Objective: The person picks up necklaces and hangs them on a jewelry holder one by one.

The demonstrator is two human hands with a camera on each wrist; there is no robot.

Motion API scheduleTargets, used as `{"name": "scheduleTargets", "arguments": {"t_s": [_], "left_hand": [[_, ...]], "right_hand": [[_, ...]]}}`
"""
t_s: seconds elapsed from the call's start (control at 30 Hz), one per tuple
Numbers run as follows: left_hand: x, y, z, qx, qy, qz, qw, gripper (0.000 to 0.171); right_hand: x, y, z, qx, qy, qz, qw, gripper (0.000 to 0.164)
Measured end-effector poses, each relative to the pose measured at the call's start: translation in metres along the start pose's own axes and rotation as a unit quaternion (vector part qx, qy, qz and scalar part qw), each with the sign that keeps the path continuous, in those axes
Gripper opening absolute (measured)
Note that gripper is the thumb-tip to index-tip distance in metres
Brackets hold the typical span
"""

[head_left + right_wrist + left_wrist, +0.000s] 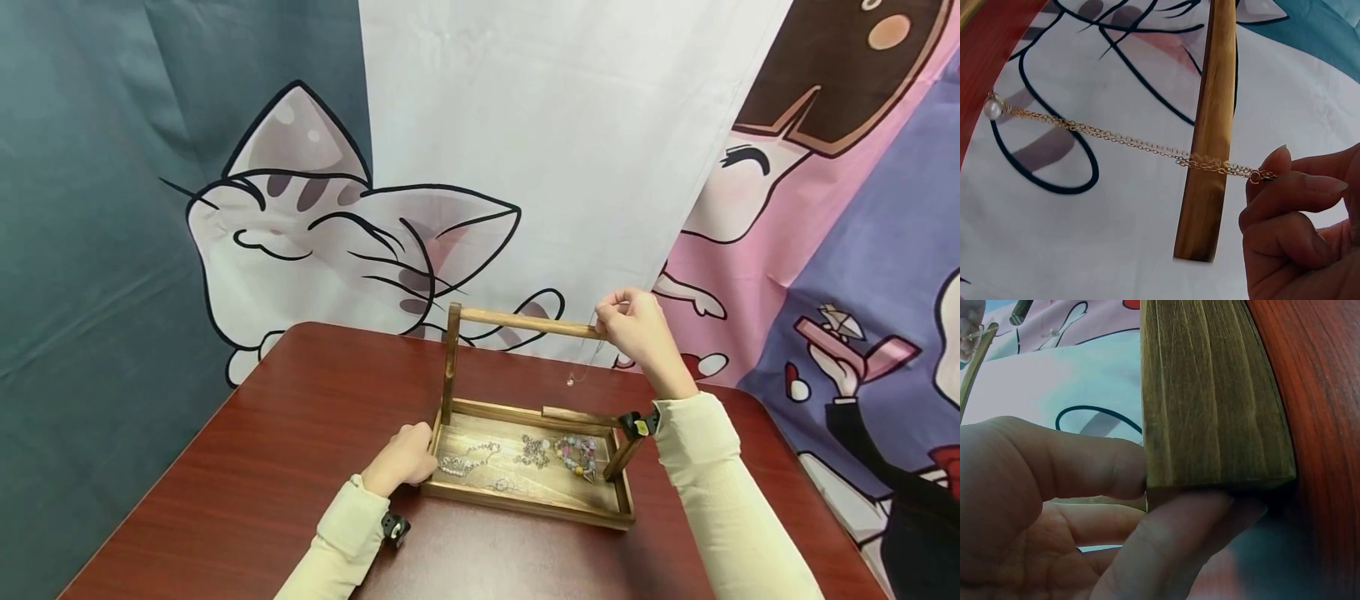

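Observation:
My right hand (633,325) pinches a fine gold chain necklace (1147,147) between thumb and fingertips, beside the free end of an upper wooden bar (525,322). From the chain hangs a pearl pendant (993,109); in the right wrist view the chain crosses in front of the bar. This bar joins a post (449,367) on the left of a wooden tray stand (525,503). My left hand (405,457) holds the tray's left end, thumb and fingers at a corner of the wood (1216,394) in the left wrist view.
Inside the tray lie a silvery chain (461,463), a tangled chain (533,452), thin rings (504,484) and a colourful beaded bracelet (577,457). A shorter, lower bar (577,415) stands at the right on its own post. The red-brown table (300,450) meets a cartoon-printed curtain (465,100) behind.

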State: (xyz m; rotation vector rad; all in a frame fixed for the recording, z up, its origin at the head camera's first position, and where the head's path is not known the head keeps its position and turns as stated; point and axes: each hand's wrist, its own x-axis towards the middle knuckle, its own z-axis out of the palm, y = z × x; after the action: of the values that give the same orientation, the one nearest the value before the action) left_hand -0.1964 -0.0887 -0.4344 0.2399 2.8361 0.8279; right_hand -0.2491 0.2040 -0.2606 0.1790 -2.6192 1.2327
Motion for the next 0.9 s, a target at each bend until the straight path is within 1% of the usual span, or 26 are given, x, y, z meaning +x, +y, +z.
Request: {"name": "scheduleTargets", "arguments": {"t_s": [0.13, 0.3, 0.47, 0.63, 0.77, 0.9], "left_hand": [[-0.001, 0.000, -0.002, -0.003, 0.003, 0.008, 1.0000, 0.008], [0.000, -0.002, 0.003, -0.004, 0.001, 0.006, 1.0000, 0.009], [0.000, -0.002, 0.003, 0.001, 0.007, 0.012, 0.9999, 0.009], [0.001, -0.002, 0.001, 0.005, 0.010, 0.013, 0.9999, 0.009], [0.002, -0.002, 0.001, 0.008, 0.009, 0.013, 0.9998, 0.009], [0.001, -0.001, 0.000, 0.006, 0.004, 0.013, 0.9999, 0.008]], "right_hand": [[0.002, -0.007, 0.007, -0.008, -0.008, -0.001, 1.000, 0.017], [0.003, -0.012, 0.016, -0.011, -0.018, -0.006, 1.000, 0.013], [0.004, -0.021, 0.024, -0.009, -0.026, -0.013, 1.000, 0.015], [0.006, -0.030, 0.033, 0.015, -0.033, -0.012, 0.999, 0.016], [0.007, -0.037, 0.040, 0.031, -0.046, -0.007, 0.998, 0.014], [0.007, -0.043, 0.046, 0.033, -0.056, 0.000, 0.998, 0.015]]}}
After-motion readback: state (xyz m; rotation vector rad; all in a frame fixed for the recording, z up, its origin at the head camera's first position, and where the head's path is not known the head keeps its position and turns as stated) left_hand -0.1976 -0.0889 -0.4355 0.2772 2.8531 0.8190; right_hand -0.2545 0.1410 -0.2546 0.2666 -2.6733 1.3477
